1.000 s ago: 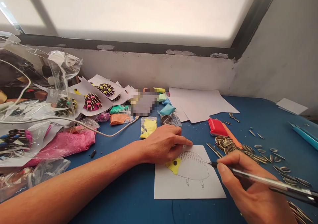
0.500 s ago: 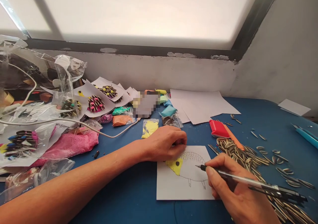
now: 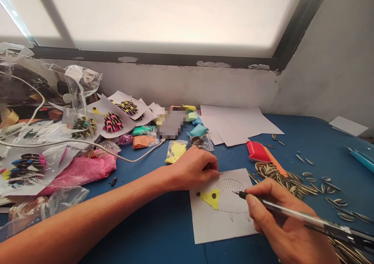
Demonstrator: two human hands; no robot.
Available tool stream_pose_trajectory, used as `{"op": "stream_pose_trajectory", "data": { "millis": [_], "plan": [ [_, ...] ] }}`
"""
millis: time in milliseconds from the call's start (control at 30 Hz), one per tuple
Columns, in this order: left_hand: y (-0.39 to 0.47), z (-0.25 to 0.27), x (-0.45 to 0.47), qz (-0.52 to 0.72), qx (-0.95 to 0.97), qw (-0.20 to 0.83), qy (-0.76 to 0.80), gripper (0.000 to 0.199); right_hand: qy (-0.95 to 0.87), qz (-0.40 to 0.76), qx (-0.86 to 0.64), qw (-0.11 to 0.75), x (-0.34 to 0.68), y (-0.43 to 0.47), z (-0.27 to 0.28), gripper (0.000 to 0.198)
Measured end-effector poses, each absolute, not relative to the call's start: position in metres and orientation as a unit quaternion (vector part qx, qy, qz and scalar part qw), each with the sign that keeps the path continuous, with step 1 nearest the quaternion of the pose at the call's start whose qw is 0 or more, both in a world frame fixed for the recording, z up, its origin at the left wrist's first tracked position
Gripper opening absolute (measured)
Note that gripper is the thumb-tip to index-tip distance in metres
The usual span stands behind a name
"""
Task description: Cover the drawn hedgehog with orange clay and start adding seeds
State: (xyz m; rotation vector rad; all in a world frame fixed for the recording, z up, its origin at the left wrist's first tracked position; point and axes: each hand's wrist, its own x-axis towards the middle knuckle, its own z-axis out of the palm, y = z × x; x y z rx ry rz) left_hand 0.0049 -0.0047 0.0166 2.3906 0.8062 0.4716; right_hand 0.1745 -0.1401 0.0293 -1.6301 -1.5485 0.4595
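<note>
Gripping pen (image 3: 298, 215), right fingers (image 3: 267, 187) closed

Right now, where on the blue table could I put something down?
There's bare blue table between the left forearm and the drawing paper, and farther back, between the white sheets and small card. It's crowded at left with plastic bags and pink cloth, and around the right hand with seeds.

A grey object (image 3: 172, 124) is pixelated; the hands (image 3: 194, 168) (image 3: 288, 221) hide parts of the paper (image 3: 214, 229).

The paper (image 3: 210, 229) is white, its patch (image 3: 209, 199) yellow, the seeds (image 3: 292, 184) striped, apparently brownish.
</note>
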Motion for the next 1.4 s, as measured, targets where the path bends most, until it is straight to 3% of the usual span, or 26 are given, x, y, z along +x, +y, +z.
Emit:
{"op": "stream_pose_trajectory", "data": {
  "millis": [433,567,933,1200,1400],
  "plan": [
    [-0.013,0.026,0.010,0.154,0.886,0.321,0.298,0.008,-0.578,0.164,-0.695,0.395,0.175,-0.139,0.026,0.024],
    [-0.016,0.026,0.020,0.144,0.881,0.309,0.327,0.019,-0.590,0.187,-0.675,0.402,0.179,-0.137,0.021,0.024],
    [-0.011,0.024,0.022,0.163,0.891,0.291,0.307,0.024,-0.635,0.226,-0.637,0.375,0.186,-0.138,0.023,0.027],
    [-0.013,0.029,0.020,0.151,0.847,0.372,0.347,0.022,-0.645,0.224,-0.624,0.380,0.189,-0.138,0.021,0.026],
    [-0.020,0.031,0.028,0.137,0.865,0.297,0.380,0.008,-0.640,0.237,-0.619,0.390,0.187,-0.138,0.018,0.026]
  ]
}}
